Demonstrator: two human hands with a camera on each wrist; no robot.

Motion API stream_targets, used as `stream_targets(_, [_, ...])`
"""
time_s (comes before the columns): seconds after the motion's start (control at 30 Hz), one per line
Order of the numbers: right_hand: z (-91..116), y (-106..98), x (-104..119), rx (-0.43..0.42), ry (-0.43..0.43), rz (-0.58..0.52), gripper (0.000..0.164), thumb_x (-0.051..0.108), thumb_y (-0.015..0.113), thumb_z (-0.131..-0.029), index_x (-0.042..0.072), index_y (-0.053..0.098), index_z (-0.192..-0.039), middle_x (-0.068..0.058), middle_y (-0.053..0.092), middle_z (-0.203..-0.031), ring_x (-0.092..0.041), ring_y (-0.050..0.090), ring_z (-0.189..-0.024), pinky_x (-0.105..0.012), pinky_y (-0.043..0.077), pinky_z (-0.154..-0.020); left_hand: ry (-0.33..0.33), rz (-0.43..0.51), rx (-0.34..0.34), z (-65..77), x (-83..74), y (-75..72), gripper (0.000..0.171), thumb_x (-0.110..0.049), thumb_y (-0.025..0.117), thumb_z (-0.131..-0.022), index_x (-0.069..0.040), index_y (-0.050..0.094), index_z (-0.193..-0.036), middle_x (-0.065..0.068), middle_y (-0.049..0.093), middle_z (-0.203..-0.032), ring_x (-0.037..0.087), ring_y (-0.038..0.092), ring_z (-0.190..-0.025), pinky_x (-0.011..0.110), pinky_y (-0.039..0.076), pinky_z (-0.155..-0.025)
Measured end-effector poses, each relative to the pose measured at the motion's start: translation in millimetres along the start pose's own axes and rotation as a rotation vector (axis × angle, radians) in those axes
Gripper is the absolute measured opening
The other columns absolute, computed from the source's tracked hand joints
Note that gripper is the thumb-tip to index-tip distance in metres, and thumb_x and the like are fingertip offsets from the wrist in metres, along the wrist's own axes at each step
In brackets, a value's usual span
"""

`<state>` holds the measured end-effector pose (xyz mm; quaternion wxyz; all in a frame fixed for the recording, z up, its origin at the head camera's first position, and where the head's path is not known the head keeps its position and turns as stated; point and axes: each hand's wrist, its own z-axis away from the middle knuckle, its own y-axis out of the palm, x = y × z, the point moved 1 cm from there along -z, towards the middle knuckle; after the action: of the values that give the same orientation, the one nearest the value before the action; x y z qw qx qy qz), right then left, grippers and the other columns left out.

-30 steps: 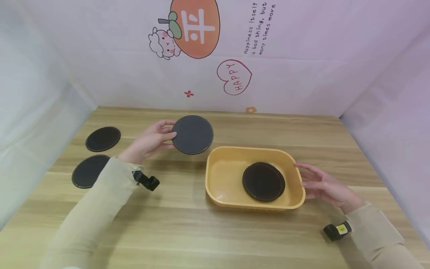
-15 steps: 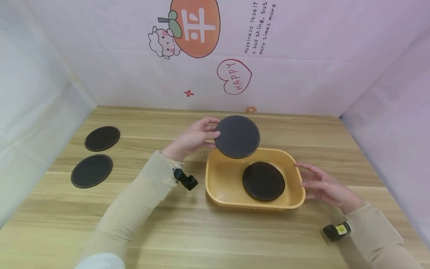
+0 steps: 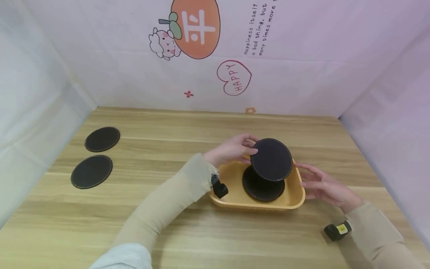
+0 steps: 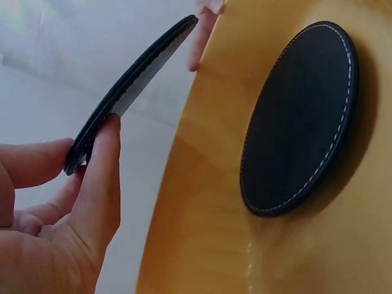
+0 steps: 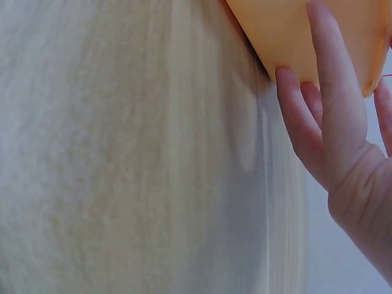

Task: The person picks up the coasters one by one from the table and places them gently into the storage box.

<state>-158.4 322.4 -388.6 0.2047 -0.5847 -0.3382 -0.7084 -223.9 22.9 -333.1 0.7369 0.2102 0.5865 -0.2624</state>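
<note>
My left hand point(image 3: 235, 148) pinches a round black coaster point(image 3: 272, 159) with stitched edges by its left side, tilted above the yellow basin. In the left wrist view the held coaster point(image 4: 131, 92) appears almost edge-on between thumb and fingers. Below it, inside the yellow basin point(image 3: 230, 205), lie black coasters point(image 3: 260, 188); in the head view the held one partly covers them. My right hand point(image 3: 324, 185) rests its fingers against the basin's right end. Seen from the right wrist, those fingers point(image 5: 340, 92) are fairly straight along the outer wall.
Two more black coasters, a far one point(image 3: 102, 139) and a nearer one point(image 3: 92, 171), lie flat on the left of the wooden table point(image 3: 188, 231). A printed white sheet point(image 3: 295, 82) stands behind the table, with white sheets at both sides.
Carrying the coaster, my left hand has moved right and lower, from left of the basin to above the coasters inside. My right hand and the basin have stayed in place.
</note>
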Motion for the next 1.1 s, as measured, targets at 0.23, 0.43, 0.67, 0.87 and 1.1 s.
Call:
stream_targets(0.23, [2,1,-6,0.017,0.007,-0.005,0.059,-0.011,0.033,-0.096,0.03,0.039,-0.139,0.012,0.05,-0.135,-0.018,0.058,-0.116,-0.045,0.053,-0.087,-0.083,-0.13,0.05,-5.9,19.1,10.5,0.041,-0.004,0.056,-0.094,-0.005,0.049,-0.134,0.017,0.054,-0.131,0.029,0.061,-0.11,0.031,0.057,-0.076])
stream_targets(0.43, [9,-4,-4,0.023,-0.02,-0.035,0.061,-0.012,0.031,-0.096,0.029,0.039,-0.141,0.011,0.05,-0.135,-0.018,0.057,-0.117,-0.044,0.053,-0.087,-0.116,-0.232,0.102,-18.2,22.8,14.5,0.041,-0.008,0.057,-0.094,-0.004,0.049,-0.134,0.012,0.056,-0.125,0.025,0.063,-0.103,0.028,0.057,-0.073])
stream_targets(0.67, [9,-5,-6,0.022,-0.029,-0.027,0.061,-0.012,0.03,-0.096,0.029,0.038,-0.141,0.012,0.049,-0.137,-0.018,0.057,-0.118,-0.044,0.053,-0.087,-0.135,-0.341,0.076,-20.0,26.4,13.3,0.039,-0.005,0.058,-0.093,-0.004,0.052,-0.132,0.012,0.057,-0.126,0.019,0.066,-0.09,0.025,0.057,-0.068])
stream_targets(0.87, [6,-2,-8,0.023,-0.013,-0.039,0.06,-0.01,0.031,-0.097,0.03,0.038,-0.141,0.013,0.048,-0.136,-0.017,0.056,-0.118,-0.045,0.053,-0.087,-0.153,-0.408,0.05,-13.5,30.9,7.6,0.04,-0.006,0.058,-0.093,-0.005,0.053,-0.133,0.013,0.057,-0.13,0.018,0.068,-0.086,0.024,0.057,-0.067])
stream_targets(1.1, [1,-1,-4,0.026,-0.016,-0.031,0.06,-0.01,0.031,-0.097,0.029,0.038,-0.141,0.014,0.047,-0.136,-0.016,0.055,-0.119,-0.045,0.052,-0.087,-0.14,-0.379,0.038,-6.4,27.4,-1.2,0.037,-0.006,0.056,-0.094,-0.002,0.055,-0.13,0.013,0.062,-0.121,0.02,0.068,-0.089,0.026,0.057,-0.069])
